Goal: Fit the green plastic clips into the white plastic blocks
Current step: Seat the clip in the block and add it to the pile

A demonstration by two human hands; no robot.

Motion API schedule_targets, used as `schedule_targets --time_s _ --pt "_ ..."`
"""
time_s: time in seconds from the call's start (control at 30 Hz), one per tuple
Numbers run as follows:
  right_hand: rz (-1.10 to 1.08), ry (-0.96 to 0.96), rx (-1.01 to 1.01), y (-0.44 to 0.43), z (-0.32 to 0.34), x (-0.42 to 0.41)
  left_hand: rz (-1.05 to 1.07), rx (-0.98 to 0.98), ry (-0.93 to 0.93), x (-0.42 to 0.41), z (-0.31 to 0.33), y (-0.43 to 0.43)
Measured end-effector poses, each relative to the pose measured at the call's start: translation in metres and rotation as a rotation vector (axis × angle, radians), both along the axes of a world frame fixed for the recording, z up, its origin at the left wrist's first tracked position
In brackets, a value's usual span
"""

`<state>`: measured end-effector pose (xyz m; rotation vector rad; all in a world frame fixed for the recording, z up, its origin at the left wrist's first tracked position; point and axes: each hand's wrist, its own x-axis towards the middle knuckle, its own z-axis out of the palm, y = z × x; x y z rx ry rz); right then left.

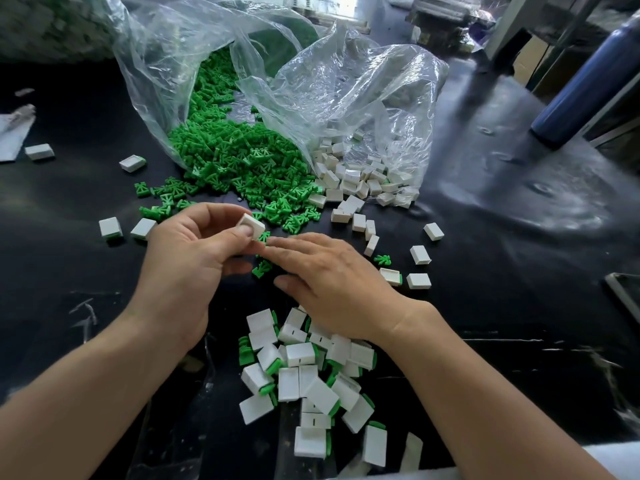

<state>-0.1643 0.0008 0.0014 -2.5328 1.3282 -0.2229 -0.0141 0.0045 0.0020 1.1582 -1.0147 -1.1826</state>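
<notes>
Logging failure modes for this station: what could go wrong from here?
1. The left hand pinches the white block in its fingertips; a push from the right hand on the green clip may twist it loose.
2. Its wrist hangs over the finished pile and could scatter it.

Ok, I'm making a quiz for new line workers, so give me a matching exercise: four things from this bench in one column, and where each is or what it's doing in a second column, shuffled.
1. clips
2. bottle
3. left hand
4. fitted blocks

A. heaped nearest the camera
B. pinching a white block
C. spilling from the clear bag
D. upper right, dark blue

Pairs: 1-C, 2-D, 3-B, 4-A
</notes>
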Motion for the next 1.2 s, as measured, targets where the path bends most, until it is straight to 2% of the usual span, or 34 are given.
schedule_targets --time_s 0.2,0.4,0.53,0.6,0.77,0.87,1.13,1.2 --pt "-0.124 -0.122 -0.08 0.002 0.003 -0.003 -0.001 0.003 -0.01 -0.001 0.001 0.001" --pt "-0.158 -0.087 -0.096 0.002 0.002 0.003 -0.003 0.017 -0.019 -0.002 0.002 0.002" --pt "-0.164 -0.131 -0.115 0.002 0.001 0.002 0.001 0.022 -0.02 -0.002 0.002 0.001" --pt "-0.187 -0.203 -0.093 0.001 0.0 -0.001 -0.002 0.021 -0.007 -0.002 0.002 0.001" --pt "-0.372 -0.578 0.052 -0.001 0.007 -0.01 -0.05 0.034 0.063 -0.003 0.004 0.003" --pt "-0.424 -0.719 0.119 -0.002 0.009 -0.014 -0.084 0.067 0.119 -0.004 0.004 0.004" --pt "-0.413 -0.81 0.178 0.002 0.015 -0.015 -0.217 0.122 0.125 -0.009 0.008 0.009" --pt "-0.383 -0.774 0.135 0.004 0.017 -0.014 -0.233 0.122 0.113 -0.009 0.008 0.01"
